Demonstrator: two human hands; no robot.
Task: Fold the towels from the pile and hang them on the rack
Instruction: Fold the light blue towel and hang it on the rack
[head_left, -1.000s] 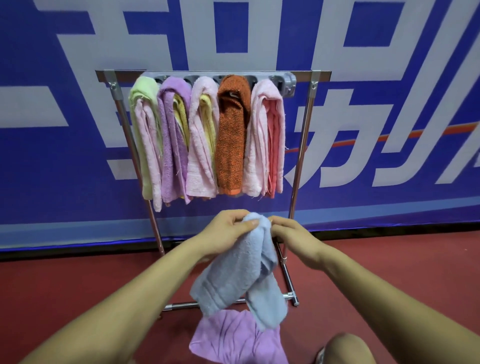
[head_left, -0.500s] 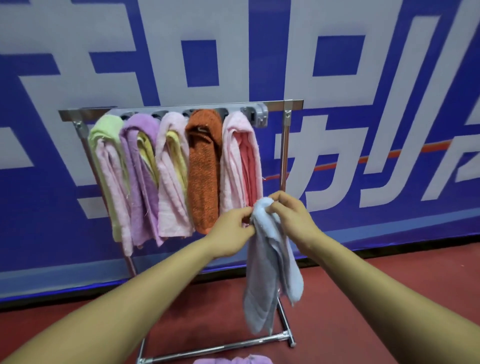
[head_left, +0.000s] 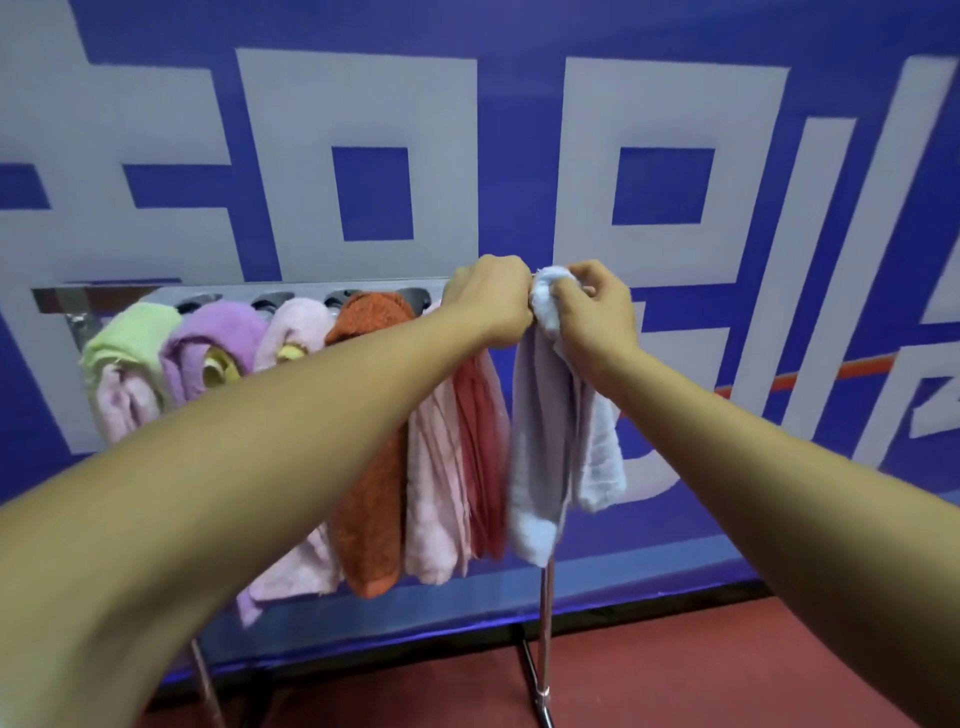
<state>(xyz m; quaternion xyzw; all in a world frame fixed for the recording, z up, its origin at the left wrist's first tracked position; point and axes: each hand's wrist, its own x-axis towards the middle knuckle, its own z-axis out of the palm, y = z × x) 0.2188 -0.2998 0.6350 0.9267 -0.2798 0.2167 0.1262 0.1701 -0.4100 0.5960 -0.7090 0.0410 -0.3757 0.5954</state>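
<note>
My left hand (head_left: 491, 299) and right hand (head_left: 597, 312) both pinch the top fold of the light blue towel (head_left: 561, 441) at the right end of the rack (head_left: 234, 290). The towel hangs just beside the pink towel (head_left: 436, 493).

The left forearm (head_left: 260, 467) and right forearm (head_left: 779, 457) are bare along all their visible length, smooth, broad near the camera and narrowing toward the wrists. The left hand (head_left: 491, 299) and right hand (head_left: 597, 312), both by the right end of the rack (head_left: 104, 293), are bare too, rounded knuckles showing on each.
</note>
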